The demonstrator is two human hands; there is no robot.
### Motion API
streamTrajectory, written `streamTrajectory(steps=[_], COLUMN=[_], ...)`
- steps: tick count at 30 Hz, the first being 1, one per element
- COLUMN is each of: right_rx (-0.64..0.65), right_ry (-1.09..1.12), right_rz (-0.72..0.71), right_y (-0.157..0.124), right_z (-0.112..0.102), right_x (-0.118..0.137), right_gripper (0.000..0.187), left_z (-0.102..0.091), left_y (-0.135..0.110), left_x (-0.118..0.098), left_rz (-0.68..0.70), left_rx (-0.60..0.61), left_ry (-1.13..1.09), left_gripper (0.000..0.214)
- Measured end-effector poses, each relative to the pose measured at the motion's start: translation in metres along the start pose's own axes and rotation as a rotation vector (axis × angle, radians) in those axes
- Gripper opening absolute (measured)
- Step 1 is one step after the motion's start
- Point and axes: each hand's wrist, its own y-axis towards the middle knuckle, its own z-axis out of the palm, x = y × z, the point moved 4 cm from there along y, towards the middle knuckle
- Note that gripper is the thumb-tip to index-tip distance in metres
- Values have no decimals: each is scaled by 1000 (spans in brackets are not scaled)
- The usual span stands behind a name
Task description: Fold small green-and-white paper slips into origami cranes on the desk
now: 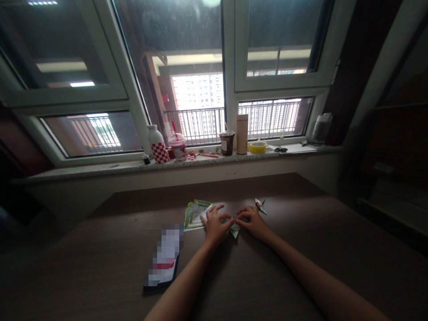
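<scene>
On the dark wooden table both my hands meet over a small folded piece of green and white paper. My left hand pinches its left side, fingers curled. My right hand pinches the top right of the same piece. A stack of green printed paper sheets lies just left of my left hand. A finished folded paper figure stands a little beyond my right hand.
A dark phone lies on the table to the left of my left arm. The stone windowsill holds a checked bottle, plastic cups, a tan flask, a yellow tape roll and scissors.
</scene>
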Motion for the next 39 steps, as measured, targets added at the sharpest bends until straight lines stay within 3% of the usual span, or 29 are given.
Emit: streamTrajectory(steps=[11, 32, 39], right_rx=[-16, -13, -3], right_ry=[-23, -20, 26], right_rz=[-40, -66, -71], right_y=[-1, -2, -1], right_z=[3, 6, 5], right_x=[4, 8, 7], right_gripper=[9, 4, 11], left_z=[1, -4, -5], left_y=[1, 2, 2], left_x=[1, -2, -3], left_rz=[1, 37, 45], left_rx=[32, -45, -36], left_ry=[-8, -8, -30], left_gripper=[11, 7, 5])
